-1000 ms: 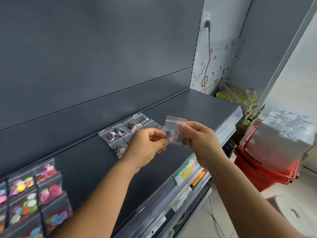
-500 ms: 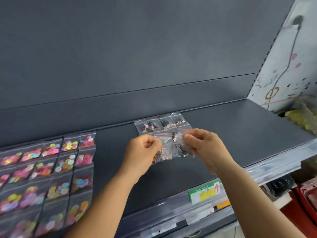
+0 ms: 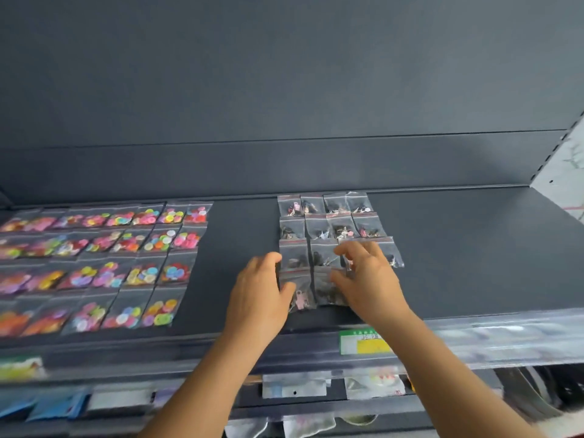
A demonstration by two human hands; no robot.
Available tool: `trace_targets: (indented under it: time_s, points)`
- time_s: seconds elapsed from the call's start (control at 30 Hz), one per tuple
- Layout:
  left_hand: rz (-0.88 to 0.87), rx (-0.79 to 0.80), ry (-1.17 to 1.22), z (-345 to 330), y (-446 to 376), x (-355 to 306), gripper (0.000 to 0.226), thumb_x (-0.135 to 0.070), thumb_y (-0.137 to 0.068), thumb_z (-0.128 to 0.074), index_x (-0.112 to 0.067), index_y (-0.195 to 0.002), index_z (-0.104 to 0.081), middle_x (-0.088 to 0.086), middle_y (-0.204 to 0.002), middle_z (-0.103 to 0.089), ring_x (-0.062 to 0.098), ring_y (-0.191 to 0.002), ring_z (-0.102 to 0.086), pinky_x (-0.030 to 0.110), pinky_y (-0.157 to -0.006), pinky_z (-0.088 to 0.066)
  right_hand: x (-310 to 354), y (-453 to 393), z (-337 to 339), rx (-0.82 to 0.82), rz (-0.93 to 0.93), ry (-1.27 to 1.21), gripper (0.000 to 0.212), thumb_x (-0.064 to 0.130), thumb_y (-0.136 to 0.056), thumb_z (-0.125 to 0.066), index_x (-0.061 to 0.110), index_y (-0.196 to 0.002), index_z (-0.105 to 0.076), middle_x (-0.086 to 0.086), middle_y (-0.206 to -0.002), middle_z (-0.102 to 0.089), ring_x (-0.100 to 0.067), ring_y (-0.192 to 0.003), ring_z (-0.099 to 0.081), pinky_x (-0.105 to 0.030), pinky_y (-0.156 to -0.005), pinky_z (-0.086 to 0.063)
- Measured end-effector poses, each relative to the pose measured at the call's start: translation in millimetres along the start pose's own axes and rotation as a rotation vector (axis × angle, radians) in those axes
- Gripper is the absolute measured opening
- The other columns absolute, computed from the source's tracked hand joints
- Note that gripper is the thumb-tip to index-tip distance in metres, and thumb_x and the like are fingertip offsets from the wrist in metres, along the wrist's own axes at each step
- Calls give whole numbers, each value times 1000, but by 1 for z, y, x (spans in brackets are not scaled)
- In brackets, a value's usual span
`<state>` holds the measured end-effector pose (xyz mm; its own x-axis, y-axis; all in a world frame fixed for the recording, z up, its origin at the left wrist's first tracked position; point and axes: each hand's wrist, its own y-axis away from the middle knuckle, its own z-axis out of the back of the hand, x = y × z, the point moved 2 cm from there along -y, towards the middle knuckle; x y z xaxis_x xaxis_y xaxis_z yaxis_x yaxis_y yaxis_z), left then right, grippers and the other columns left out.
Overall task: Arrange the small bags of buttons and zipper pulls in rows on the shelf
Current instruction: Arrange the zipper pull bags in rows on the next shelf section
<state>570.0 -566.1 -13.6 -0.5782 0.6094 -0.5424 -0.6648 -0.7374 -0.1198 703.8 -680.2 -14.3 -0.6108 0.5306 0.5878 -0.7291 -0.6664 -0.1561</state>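
Small clear bags of dark zipper pulls (image 3: pixel 335 227) lie in rows on the dark grey shelf (image 3: pixel 458 254), right of centre. My left hand (image 3: pixel 257 295) rests at the left edge of the front row, thumb touching a bag with a pink pull (image 3: pixel 300 298). My right hand (image 3: pixel 368 279) lies with spread fingers over the front bags on the right side, its thumb on the bag (image 3: pixel 327 290) beside the pink one. Bags of coloured buttons (image 3: pixel 104 263) fill several rows on the shelf's left.
A clear price rail with a green and yellow label (image 3: pixel 363 341) runs along the shelf's front edge. A lower shelf with packets (image 3: pixel 294 388) sits beneath. Bare shelf lies between the two bag groups and to the right. A white side wall (image 3: pixel 565 159) bounds the right.
The bags that both hands held up in the air now lie on the shelf in the front rows. Both hands have dropped onto them. The view has swung left and down.
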Motion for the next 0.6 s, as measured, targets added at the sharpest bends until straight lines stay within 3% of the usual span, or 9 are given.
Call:
trace_targets:
  time_s: [0.1, 0.23, 0.6]
  points:
    - [-123, -6, -41, -2, 6, -3, 34, -29, -92, -56, -25, -126, -55, -6, -123, -51, 14, -115, -43, 27, -89, -41, 1, 5, 5, -55, 112, 53, 27, 24, -82, -69, 24, -108, -63, 8, -100, -42, -18, -96, -49, -24, -70, -36]
    - [-272, 69, -64, -11, 13, -5, 31, -26, -95, -50, -22, -124, -61, -10, -122, -54, 10, -113, -41, 18, -85, -33, 4, 13, 0, 135, 199, 116, 21, 30, -85, -64, 22, -104, -68, -1, -108, -57, -23, -104, -48, -25, -82, -38]
    - [-339, 147, -120, -13, 13, -5, 34, -27, -96, -49, -22, -129, -57, -9, -129, -52, 11, -117, -41, 24, -93, -36, 6, 18, 6, 228, 223, 184, 20, 34, -85, -62, 23, -100, -69, -1, -106, -58, -21, -102, -49, -18, -80, -32]
